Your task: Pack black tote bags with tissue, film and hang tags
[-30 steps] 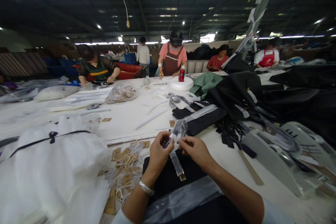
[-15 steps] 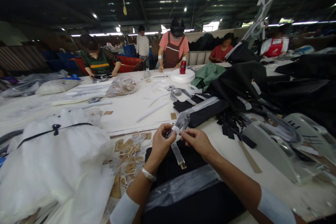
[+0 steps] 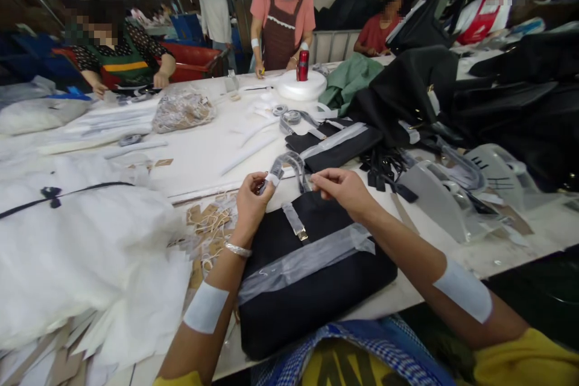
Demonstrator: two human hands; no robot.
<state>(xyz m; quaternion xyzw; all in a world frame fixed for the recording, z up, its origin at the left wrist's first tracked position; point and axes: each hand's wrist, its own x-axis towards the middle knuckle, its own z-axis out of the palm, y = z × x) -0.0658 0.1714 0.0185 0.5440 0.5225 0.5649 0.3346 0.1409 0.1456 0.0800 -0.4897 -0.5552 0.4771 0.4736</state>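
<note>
Plastic-wrapped handle (image 3: 288,158) is arching above the far edge of the black bag (image 3: 319,295), its curve running from the left grip over to the right. Left hand (image 3: 253,196) is nearer – it is pinching the handle's left end, at a white wrap. Right hand (image 3: 346,190) is holding its fingertips together just beside the right limb; can't tell whether they're grasping film. Bag is lying flat on the worktop (image 3: 203,154) below both hands, long axis slanting up rightward – string tags (image 3: 210,211) sitting left of it.
</note>
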